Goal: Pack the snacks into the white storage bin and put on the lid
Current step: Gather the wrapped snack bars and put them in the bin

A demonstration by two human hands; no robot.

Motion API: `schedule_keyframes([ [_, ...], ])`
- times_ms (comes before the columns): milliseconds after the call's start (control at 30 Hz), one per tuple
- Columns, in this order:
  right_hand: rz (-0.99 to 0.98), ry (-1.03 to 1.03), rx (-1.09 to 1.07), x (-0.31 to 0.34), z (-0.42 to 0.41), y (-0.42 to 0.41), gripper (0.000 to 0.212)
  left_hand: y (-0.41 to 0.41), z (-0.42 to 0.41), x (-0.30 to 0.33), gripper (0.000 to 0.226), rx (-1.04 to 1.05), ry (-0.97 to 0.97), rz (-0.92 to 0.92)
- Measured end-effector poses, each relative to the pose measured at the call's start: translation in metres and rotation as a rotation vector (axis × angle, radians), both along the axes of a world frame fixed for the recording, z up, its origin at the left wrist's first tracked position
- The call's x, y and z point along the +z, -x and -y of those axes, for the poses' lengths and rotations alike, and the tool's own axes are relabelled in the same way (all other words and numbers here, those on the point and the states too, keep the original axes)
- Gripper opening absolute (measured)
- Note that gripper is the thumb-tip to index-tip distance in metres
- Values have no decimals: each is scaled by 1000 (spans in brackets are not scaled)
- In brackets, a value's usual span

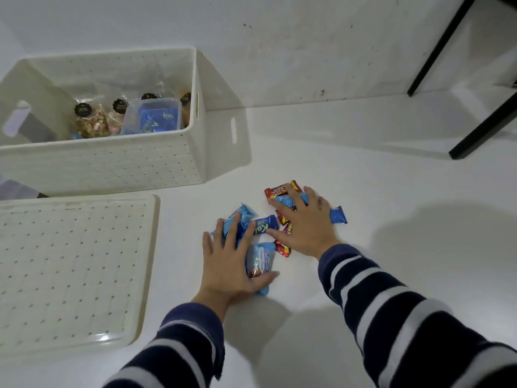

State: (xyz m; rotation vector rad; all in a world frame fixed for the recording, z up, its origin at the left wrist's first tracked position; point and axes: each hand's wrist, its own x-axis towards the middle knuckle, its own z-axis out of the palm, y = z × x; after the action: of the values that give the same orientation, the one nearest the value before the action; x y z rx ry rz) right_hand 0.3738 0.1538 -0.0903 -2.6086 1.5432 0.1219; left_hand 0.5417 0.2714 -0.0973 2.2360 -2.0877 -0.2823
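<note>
A heap of small wrapped snacks lies on the white floor: blue bars (263, 226) and red bars (282, 189). My left hand (228, 263) rests flat on the blue ones, fingers spread, thumb against a light-blue pack (258, 260). My right hand (303, 222) lies spread over the red and blue packs on the right side; neither hand has lifted anything. The white storage bin (112, 161) stands at the upper left, holding bagged snacks (92, 121) and a clear box of blue packets (154, 116). Its perforated lid (70, 270) lies flat in front of it.
A white wall runs along the back. Black furniture legs (481, 130) stand at the upper right. Something grey pokes out at the left edge, between bin and lid (16, 189).
</note>
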Motion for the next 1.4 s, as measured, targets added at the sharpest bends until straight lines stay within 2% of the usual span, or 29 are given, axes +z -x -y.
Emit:
schedule_keyframes([
  [133, 52, 140, -17, -8, -4, 1, 66, 1, 11, -3, 68, 134, 194, -5],
  [233, 152, 174, -27, -13, -5, 2, 57, -5, 24, -3, 59, 169, 247, 21],
  [367, 271, 175, -15, -11, 2, 2, 46, -10, 39, -3, 50, 251, 275, -74],
  [567, 313, 220, 11, -12, 5, -1, 32, -19, 50, 0, 44, 291, 230, -108],
  [700, 248, 198, 17, -13, 9, -3, 43, -16, 58, 5, 43, 318, 198, -117],
  [900, 249, 167, 52, -8, 7, -6, 20, -12, 57, 11, 43, 367, 181, -199],
  [1100, 244, 147, 109, 2, 14, -10, 22, -11, 56, 22, 36, 400, 182, -287],
  [1233, 159, 254, 184, 6, 9, -5, 31, -14, 53, 28, 35, 440, 163, -323],
  [1400, 234, 320, 194, -7, 3, -3, 34, -11, 45, 22, 34, 466, 163, -345],
])
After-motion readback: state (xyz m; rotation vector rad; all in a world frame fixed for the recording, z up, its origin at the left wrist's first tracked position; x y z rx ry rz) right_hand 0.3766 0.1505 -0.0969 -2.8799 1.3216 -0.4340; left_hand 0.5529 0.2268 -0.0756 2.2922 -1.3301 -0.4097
